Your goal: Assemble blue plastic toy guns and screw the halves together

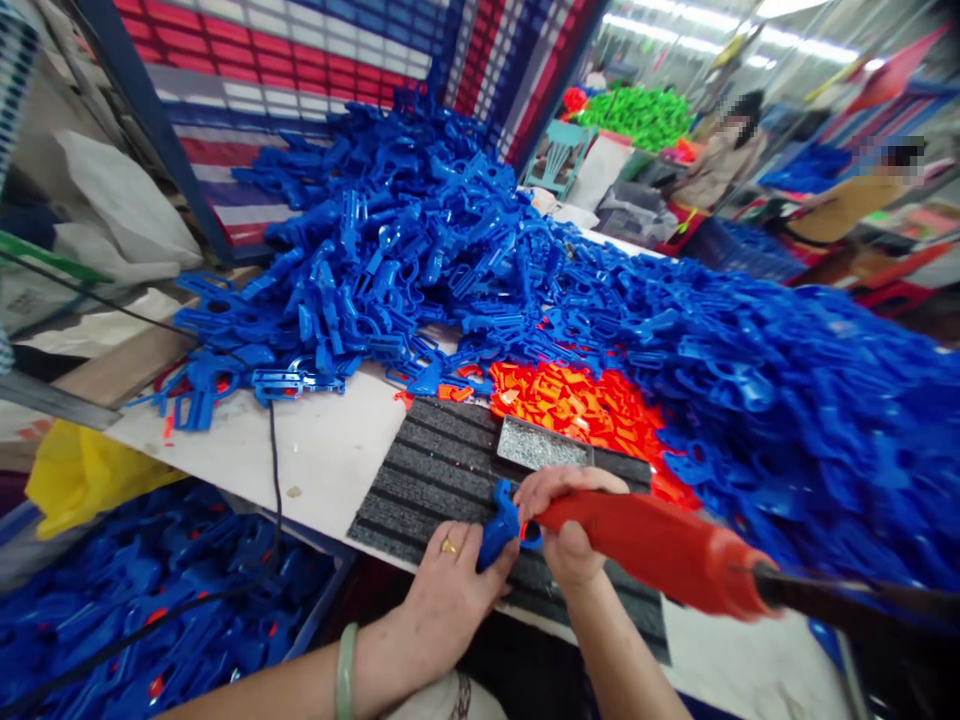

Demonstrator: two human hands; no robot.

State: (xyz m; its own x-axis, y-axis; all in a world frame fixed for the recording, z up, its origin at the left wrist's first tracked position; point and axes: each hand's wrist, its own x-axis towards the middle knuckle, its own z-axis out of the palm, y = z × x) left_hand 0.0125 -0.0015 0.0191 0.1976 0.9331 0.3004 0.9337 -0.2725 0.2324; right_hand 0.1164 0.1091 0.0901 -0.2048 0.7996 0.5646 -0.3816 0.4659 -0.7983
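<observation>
My left hand grips a small blue plastic toy-gun-shaped part above a ribbed grey mat. My right hand is wrapped around the thick red handle of an electric tool, whose black cord runs off to the right. The tool's tip meets the blue part, though my fingers hide the exact contact. Just beyond my hands, a glittery grey block lies on the mat. Past it is a heap of small orange plastic pieces.
Large heaps of blue plastic parts cover the white table and spread right. A blue crate of parts sits low on the left, with a yellow bag beside it. A black cable crosses the table edge. A person sits at the far right.
</observation>
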